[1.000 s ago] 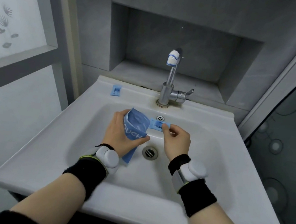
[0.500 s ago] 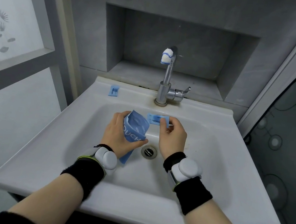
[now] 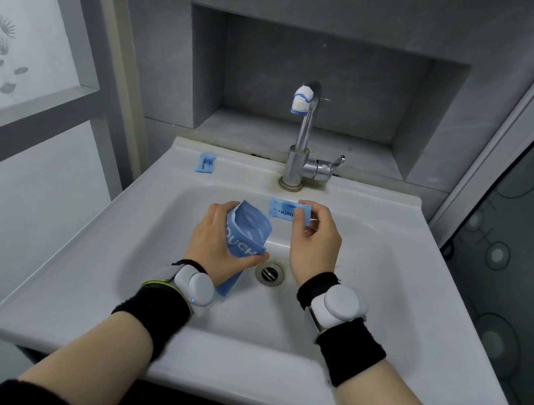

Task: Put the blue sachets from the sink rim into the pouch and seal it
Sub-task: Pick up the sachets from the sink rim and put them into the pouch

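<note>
Over the white sink basin, my left hand [image 3: 217, 247] grips a blue pouch [image 3: 247, 234] with its mouth open and turned up to the right. My right hand [image 3: 315, 240] pinches a flat blue sachet [image 3: 283, 210] by its right end, just right of the pouch mouth and apart from it. A second blue sachet [image 3: 205, 162] lies on the sink rim [image 3: 246, 168] at the back left, left of the tap.
A chrome tap [image 3: 302, 145] with a side lever stands at the back middle of the sink. The drain [image 3: 269, 273] lies below my hands. A recessed grey wall niche is behind, a frosted window at the left, a glass door at the right.
My right hand has drawn the sachet slightly up and to the right, away from the pouch mouth. The left hand still holds the pouch in much the same place.
</note>
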A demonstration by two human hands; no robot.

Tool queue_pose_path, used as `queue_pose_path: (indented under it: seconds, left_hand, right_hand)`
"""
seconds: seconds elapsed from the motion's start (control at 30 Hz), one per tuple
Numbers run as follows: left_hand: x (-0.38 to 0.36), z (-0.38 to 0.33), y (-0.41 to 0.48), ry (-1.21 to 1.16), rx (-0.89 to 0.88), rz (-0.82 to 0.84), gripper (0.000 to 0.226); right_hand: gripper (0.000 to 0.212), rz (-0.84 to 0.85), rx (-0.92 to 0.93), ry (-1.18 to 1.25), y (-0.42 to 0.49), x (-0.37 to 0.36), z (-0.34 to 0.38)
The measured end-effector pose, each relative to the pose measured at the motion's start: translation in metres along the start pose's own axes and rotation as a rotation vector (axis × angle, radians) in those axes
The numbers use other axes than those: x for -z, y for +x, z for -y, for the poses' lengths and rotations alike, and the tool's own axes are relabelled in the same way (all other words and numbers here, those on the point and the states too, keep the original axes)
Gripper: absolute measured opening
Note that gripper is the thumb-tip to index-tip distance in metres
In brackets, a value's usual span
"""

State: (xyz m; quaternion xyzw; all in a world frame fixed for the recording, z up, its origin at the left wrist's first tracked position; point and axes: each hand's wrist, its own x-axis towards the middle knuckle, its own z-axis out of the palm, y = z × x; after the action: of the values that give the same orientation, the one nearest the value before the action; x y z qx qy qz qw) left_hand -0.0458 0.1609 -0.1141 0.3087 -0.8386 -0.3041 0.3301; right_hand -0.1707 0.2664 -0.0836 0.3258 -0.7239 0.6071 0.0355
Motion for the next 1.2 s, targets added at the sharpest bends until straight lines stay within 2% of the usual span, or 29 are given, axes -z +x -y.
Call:
queue_pose_path:
  seconds: [0.4,0.7,1.2]
  left_hand:
    - [0.0003,-0.0002,-0.0012,-0.002,-0.015,0.005,0.101]
    - [0.0008,-0.0014,-0.0019,-0.001,-0.039,-0.005,0.100]
    - [0.0012,-0.0025,-0.0019,0.051,-0.080,-0.026,0.099]
  right_hand:
    - [0.008,0.011,0.020,0.035,-0.0018,0.0011,0.0021]
    - [0.016,0.049,0.072,0.015,-0.0041,-0.0014,0.0028]
    - [0.013,0.125,0.119,0.012,-0.0061,-0.0014,0.0019]
